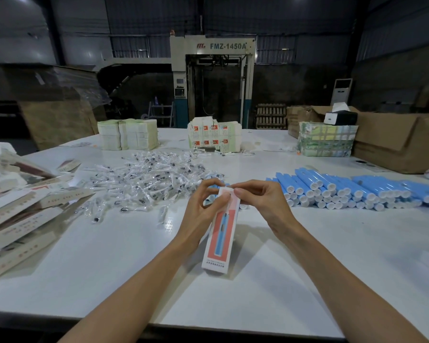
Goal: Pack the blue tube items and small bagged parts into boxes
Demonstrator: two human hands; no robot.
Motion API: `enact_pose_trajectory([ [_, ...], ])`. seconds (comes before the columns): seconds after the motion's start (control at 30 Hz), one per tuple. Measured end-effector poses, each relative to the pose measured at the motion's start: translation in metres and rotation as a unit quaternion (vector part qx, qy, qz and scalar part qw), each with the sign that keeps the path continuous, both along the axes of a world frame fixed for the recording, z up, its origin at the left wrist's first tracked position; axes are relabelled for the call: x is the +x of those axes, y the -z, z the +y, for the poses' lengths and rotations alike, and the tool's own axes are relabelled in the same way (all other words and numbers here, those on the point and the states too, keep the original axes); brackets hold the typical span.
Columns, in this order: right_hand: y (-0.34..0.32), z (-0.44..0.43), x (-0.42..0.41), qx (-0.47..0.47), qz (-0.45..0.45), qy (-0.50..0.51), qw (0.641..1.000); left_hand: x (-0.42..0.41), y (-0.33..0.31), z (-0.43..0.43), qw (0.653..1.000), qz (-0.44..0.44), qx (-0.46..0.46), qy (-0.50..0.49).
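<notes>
Beside the bagged parts, the left hand and the right hand curl their fingers onto the far end of the box. Its long axis points away from the person over the desk, and the blue tubes lie nearer the right hand.

Both bare forearms reach in from the lower edge and converge toward the middle above the desk, the left forearm rising from lower left, the right forearm from lower right. The left grip has its fingers curled, thumb and fingertips pinching the upper end of the box from the left. The right grip faces it, wrist slightly bent, thumb and forefinger pinching the same top end.
</notes>
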State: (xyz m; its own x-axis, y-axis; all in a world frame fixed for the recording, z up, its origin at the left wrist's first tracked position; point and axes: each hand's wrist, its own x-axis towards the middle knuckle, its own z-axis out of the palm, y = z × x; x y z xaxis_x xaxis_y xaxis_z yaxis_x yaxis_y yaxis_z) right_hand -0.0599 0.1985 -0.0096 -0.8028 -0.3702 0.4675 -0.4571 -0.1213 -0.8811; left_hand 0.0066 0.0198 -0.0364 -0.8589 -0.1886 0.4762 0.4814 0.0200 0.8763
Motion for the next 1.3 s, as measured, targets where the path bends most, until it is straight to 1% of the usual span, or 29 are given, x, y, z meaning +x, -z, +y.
enact_pose_trajectory([
  [0.27, 0.002, -0.002, -0.006, 0.012, -0.011, 0.023, 1.0, -0.001, 0.001, 0.002, 1.0, 0.017, -0.018, -0.013],
  [0.43, 0.013, -0.009, -0.006, -0.016, -0.043, 0.021, 0.999, -0.007, 0.01, 0.0, 0.999, 0.008, -0.026, -0.026],
  [0.53, 0.018, -0.017, -0.003, -0.021, -0.047, 0.042, 0.998, -0.015, 0.013, -0.001, 0.999, 0.007, -0.014, -0.043],
  [0.63, 0.019, -0.022, -0.001, 0.051, -0.012, 0.082, 0.995, -0.022, 0.017, -0.006, 0.997, -0.007, 0.003, -0.075],
  [0.73, 0.023, -0.023, 0.003, 0.149, 0.018, 0.078, 0.986, -0.026, 0.023, -0.013, 0.994, -0.007, 0.008, -0.112],
  [0.83, 0.028, -0.026, 0.009, 0.252, 0.066, 0.054, 0.964, -0.028, 0.027, -0.018, 0.991, -0.015, 0.018, -0.129],
  [0.9, 0.028, -0.029, 0.013, 0.323, 0.105, 0.056, 0.939, -0.029, 0.029, -0.021, 0.987, -0.03, -0.004, -0.156],
  [0.97, 0.028, -0.032, 0.016, 0.379, 0.148, 0.08, 0.91, -0.031, 0.032, -0.022, 0.983, -0.037, -0.03, -0.179],
  [1.07, 0.032, -0.033, 0.02, 0.415, 0.203, 0.121, 0.878, -0.035, 0.034, -0.019, 0.985, -0.053, -0.025, -0.159],
  [1.17, 0.039, -0.029, 0.024, 0.455, 0.257, 0.169, 0.836, -0.037, 0.036, -0.015, 0.994, -0.054, -0.024, -0.094],
  [1.23, 0.04, -0.022, 0.026, 0.472, 0.268, 0.194, 0.817, -0.036, 0.036, -0.013, 0.995, -0.063, -0.056, -0.06],
  [1.3, 0.039, -0.01, 0.028, 0.486, 0.262, 0.204, 0.808, -0.032, 0.037, -0.013, 0.987, -0.055, -0.14, -0.055],
])
